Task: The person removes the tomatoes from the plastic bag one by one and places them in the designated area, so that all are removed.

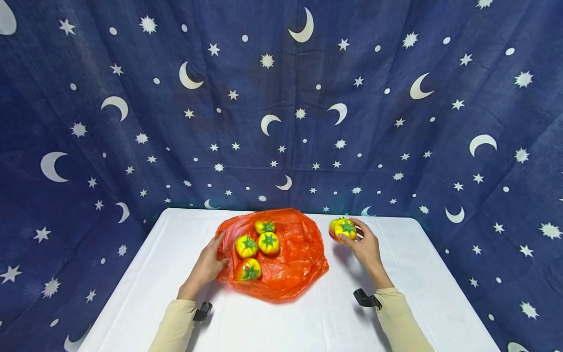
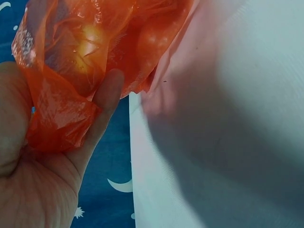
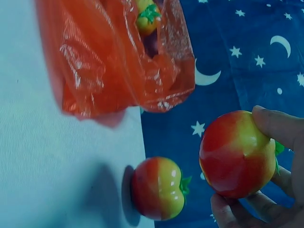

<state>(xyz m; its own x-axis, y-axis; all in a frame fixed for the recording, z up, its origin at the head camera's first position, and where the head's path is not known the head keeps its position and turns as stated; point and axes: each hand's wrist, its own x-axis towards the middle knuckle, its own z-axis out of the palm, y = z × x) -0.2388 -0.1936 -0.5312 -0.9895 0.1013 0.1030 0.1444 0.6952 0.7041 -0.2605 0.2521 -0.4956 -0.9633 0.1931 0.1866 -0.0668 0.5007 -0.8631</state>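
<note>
Here, tomato [image 3: 236, 154] within right hand [image 1: 367, 247].

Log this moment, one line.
Left hand: holds orange bag | right hand: grips fruit | second fruit: on table | four fruits: in bag

You are facing a deep blue cloth backdrop [image 1: 308, 93] that is hanging in folds ahead of you and along both sides, with pale crescents [image 1: 305, 30], stars [image 1: 267, 60] and dots [image 1: 245, 38] scattering over it; a white-covered tabletop [image 1: 281, 325] with rounded far corners is reaching toward its foot, and light is casting soft shadows [image 1: 344, 255] across the white
</note>
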